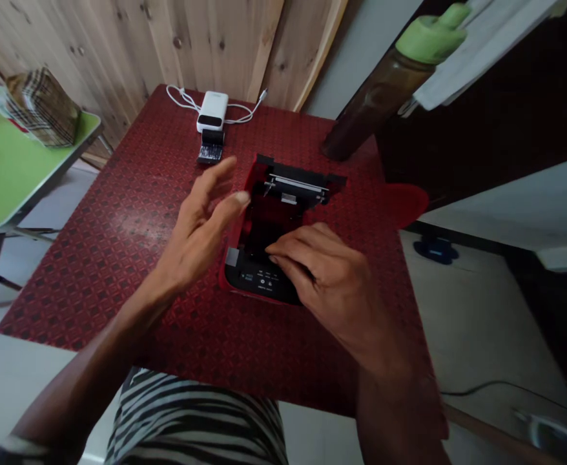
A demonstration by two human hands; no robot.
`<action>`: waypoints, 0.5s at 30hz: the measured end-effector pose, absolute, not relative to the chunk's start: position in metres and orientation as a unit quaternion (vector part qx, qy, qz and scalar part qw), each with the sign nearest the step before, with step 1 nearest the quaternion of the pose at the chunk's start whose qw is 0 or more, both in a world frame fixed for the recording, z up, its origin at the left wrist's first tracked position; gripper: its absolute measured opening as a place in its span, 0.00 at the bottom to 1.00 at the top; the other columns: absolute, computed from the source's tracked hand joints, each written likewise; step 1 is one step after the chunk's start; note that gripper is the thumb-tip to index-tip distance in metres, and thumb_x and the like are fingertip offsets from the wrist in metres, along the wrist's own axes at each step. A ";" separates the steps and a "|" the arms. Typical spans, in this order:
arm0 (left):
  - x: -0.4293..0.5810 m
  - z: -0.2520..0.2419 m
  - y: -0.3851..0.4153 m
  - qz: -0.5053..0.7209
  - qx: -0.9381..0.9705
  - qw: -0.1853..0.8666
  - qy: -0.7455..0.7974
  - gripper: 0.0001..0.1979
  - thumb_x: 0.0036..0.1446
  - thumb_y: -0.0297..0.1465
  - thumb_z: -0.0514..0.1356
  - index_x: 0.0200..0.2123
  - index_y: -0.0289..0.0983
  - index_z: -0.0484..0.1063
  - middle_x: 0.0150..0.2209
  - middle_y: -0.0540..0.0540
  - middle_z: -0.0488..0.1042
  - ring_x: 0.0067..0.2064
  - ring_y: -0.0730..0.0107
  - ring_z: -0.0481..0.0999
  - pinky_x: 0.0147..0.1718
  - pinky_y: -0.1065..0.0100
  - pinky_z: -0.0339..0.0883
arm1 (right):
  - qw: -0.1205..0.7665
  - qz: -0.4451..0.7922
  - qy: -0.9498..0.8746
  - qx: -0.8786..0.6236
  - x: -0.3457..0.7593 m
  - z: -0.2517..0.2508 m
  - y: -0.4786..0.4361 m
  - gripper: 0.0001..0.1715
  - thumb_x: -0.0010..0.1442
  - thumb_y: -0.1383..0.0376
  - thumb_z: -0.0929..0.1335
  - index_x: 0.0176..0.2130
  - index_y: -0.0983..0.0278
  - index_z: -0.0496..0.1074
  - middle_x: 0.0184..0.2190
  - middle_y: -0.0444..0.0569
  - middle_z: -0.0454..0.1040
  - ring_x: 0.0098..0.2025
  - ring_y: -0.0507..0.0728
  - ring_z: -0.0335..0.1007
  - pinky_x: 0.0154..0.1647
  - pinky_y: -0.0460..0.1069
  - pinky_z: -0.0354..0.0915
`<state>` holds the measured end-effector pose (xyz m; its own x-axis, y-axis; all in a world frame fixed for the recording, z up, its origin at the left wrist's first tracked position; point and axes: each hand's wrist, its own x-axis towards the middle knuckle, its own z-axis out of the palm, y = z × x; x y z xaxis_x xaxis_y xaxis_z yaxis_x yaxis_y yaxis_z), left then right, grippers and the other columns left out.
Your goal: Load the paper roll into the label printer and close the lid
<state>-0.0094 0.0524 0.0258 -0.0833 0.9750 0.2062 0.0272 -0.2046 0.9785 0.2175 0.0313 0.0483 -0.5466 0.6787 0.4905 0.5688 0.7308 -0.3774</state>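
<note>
A red and black portable printer [268, 239] lies on the red patterned mat with its lid raised, showing a dark compartment and a metal roller bar. My right hand [327, 284] rests over the black button panel, fingertips at the compartment's front edge; its thumb is hidden. My left hand [201, 223] hovers at the printer's left side, fingers spread, holding nothing, with its thumb tip near the red wall. Beyond the printer, a white power bank [212, 111] with a white cable sits beside a small black object [210, 145].
The red patterned mat [119, 245] covers the tabletop. A brown bottle with a green cap [385, 93] stands at its far right corner. A green table with a plaid bag [44, 108] is on the left. Wood panelling rises behind, and a cable lies on the floor at lower right.
</note>
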 end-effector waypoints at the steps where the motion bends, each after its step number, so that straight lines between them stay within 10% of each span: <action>1: -0.007 0.032 0.063 0.570 0.552 0.394 0.464 0.24 0.70 0.45 0.71 0.65 0.46 0.82 0.73 0.43 0.79 0.73 0.46 0.78 0.71 0.51 0.75 | 0.322 0.067 -0.874 -0.358 0.217 0.047 0.028 0.09 0.76 0.75 0.74 0.46 0.63 0.85 0.40 0.49 0.86 0.43 0.60 0.81 0.49 0.55 0.78; 8: -0.001 0.040 0.074 0.563 0.563 0.377 0.474 0.14 0.75 0.43 0.67 0.38 0.43 0.83 0.42 0.45 0.85 0.47 0.58 0.83 0.53 0.58 0.79 | 0.346 -0.100 -0.860 -0.361 0.207 0.035 0.002 0.10 0.74 0.79 0.74 0.48 0.68 0.86 0.40 0.54 0.88 0.44 0.61 0.81 0.50 0.56 0.80; 12: -0.002 0.024 0.046 0.567 0.524 0.413 0.484 0.06 0.64 0.36 0.74 0.40 0.41 0.83 0.57 0.41 0.85 0.64 0.52 0.82 0.61 0.57 0.79 | 0.359 -0.154 -0.838 -0.380 0.203 0.030 -0.009 0.08 0.71 0.77 0.78 0.48 0.67 0.85 0.47 0.58 0.91 0.52 0.65 0.86 0.53 0.58 0.79; 15: -0.003 0.009 0.030 0.555 0.466 0.475 0.500 0.21 0.62 0.36 0.75 0.58 0.43 0.81 0.67 0.39 0.81 0.72 0.46 0.78 0.70 0.49 0.76 | 0.368 -0.148 -0.822 -0.409 0.202 0.027 -0.012 0.08 0.73 0.76 0.77 0.48 0.64 0.84 0.57 0.59 0.91 0.62 0.67 0.87 0.62 0.60 0.79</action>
